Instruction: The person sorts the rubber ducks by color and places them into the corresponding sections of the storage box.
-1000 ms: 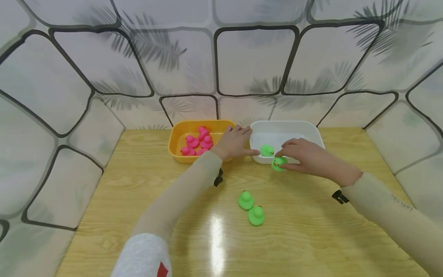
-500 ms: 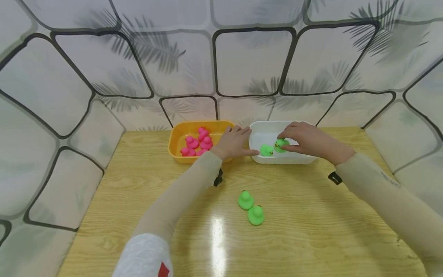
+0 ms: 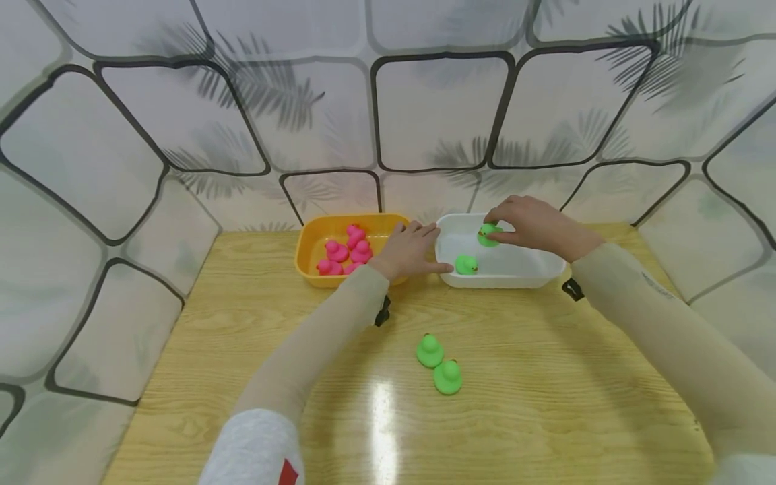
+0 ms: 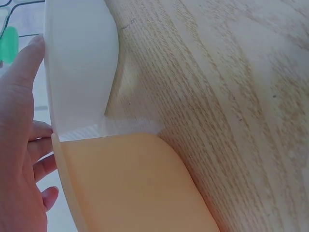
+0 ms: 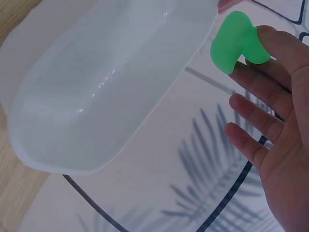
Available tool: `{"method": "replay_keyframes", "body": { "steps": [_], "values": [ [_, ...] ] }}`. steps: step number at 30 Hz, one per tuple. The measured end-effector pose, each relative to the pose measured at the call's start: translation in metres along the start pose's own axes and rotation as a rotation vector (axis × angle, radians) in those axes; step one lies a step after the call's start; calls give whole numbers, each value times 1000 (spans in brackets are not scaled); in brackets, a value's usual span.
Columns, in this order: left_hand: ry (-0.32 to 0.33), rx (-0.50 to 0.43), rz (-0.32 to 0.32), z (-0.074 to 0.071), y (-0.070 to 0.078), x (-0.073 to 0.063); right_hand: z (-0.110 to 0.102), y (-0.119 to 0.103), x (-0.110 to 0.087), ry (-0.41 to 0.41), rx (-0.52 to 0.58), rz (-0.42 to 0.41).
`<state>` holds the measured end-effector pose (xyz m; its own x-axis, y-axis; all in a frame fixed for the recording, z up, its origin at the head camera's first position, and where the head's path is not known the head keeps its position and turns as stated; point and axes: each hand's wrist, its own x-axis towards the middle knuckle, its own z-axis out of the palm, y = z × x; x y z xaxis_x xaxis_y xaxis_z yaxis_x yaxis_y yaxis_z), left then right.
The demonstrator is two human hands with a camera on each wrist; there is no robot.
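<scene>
My right hand (image 3: pixel 539 228) pinches a green rubber duck (image 3: pixel 488 235) between thumb and fingertips, over the back of the white tub (image 3: pixel 521 277). In the right wrist view the pinched duck (image 5: pixel 235 41) shows beyond the tub's rim, the other fingers spread loosely. A second green duck (image 3: pixel 466 264) lies in the tub's front left corner. My left hand (image 3: pixel 409 250) bridges the two tubs, fingers relaxed. Its thumb lies along the white tub's rim (image 4: pixel 79 63) in the left wrist view, while other fingers touch near the corner of the orange tub (image 4: pixel 125 183).
Several pink rubber ducks (image 3: pixel 336 250) sit inside the orange tub (image 3: pixel 308 252), left of the white one. Two green ducks (image 3: pixel 430 351) stand close together on the wooden table (image 3: pixel 545 404), in front of the tubs. A patterned wall (image 3: pixel 442 108) rises right behind.
My right hand has carried the green duck from the white tub's front rim inward to its back part. My left hand has stayed in place.
</scene>
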<state>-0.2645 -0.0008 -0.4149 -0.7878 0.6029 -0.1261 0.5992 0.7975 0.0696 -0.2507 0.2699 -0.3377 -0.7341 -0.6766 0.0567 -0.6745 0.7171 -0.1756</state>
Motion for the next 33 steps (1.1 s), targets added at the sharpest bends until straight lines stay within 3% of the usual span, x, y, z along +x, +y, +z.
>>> {"method": "replay_keyframes", "body": {
  "steps": [11,24,33],
  "values": [
    [0,-10,7,-3,2,-2,4,13,20,-77,25,98],
    [-3,-17,18,-3,1,-2,14,17,34,-117,18,120],
    [-10,-36,15,-1,0,-1,17,16,30,-106,25,104]
  ]
}}
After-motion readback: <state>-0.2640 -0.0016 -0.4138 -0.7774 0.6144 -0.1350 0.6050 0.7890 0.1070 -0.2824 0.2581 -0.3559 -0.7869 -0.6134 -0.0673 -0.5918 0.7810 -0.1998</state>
